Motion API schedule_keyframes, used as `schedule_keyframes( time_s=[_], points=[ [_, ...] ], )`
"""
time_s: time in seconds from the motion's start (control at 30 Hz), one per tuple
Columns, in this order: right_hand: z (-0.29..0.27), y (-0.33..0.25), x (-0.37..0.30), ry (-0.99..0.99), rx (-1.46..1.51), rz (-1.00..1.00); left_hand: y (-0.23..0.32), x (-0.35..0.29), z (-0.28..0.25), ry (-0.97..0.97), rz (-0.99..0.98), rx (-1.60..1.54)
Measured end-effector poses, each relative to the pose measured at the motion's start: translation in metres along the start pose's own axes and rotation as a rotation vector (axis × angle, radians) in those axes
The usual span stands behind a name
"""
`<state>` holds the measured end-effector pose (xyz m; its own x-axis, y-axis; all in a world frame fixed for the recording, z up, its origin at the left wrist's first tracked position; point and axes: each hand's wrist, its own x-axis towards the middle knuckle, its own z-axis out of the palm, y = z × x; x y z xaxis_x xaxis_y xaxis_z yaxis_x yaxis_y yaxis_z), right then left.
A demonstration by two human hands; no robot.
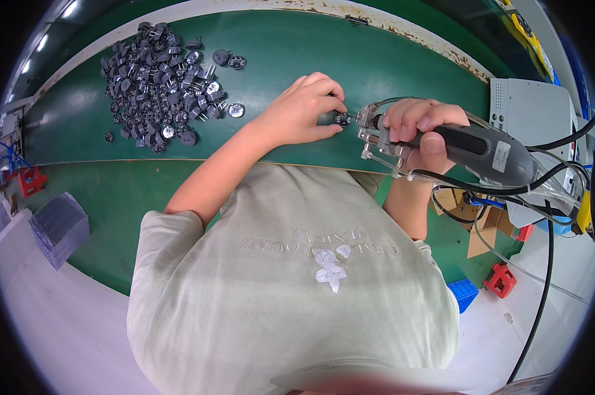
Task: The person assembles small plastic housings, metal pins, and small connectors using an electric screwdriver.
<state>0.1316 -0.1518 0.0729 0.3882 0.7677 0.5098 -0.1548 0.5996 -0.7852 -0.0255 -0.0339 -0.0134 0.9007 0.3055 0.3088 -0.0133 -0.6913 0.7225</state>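
My left hand (pixel 307 108) rests low over the green tabletop, its thumb and fingers closed around a small round black plug part (pixel 341 120). My right hand (pixel 424 125) is wrapped around a grey and black handheld power screwdriver (pixel 498 155). A metal fitting (pixel 376 133) with thin tubes sits at the tool's front, and its tip is at or very close to the plug part; whether they touch I cannot tell. To the left lies a large heap of similar dark round plug parts (pixel 156 85), several showing metal pins. A few lie apart at the heap's right side.
The green tabletop (pixel 258 52) has a worn pale rail (pixel 403 23) along its far edge. A light grey machine (pixel 531 112) stands at the right, with black cables (pixel 544 289) hanging. Below are a cardboard box (pixel 483 237), a blue bin (pixel 463 294) and red blocks (pixel 500 281).
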Motion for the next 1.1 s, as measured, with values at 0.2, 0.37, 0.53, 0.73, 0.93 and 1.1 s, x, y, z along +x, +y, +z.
schedule_keyframes(
  time_s=[0.2,0.37,0.53,0.73,0.93,1.1],
  points=[
    [-0.001,-0.002,0.000,-0.006,-0.007,0.001,-0.001,0.000,0.001,0.007,-0.001,0.009],
    [-0.002,-0.001,0.000,-0.019,0.009,-0.005,-0.001,0.000,0.000,0.010,0.001,0.010],
    [0.000,0.000,0.000,-0.007,-0.028,-0.004,-0.001,0.000,0.000,-0.001,-0.001,0.008],
    [-0.001,0.002,0.000,-0.049,-0.040,-0.014,-0.003,-0.001,0.001,0.012,0.008,0.007],
    [0.010,0.003,-0.002,-0.050,-0.139,0.012,-0.002,0.002,-0.002,-0.023,0.002,0.017],
    [0.016,0.002,-0.003,-0.231,-0.505,-0.003,-0.002,0.002,-0.004,-0.024,0.016,0.028]
  ],
)
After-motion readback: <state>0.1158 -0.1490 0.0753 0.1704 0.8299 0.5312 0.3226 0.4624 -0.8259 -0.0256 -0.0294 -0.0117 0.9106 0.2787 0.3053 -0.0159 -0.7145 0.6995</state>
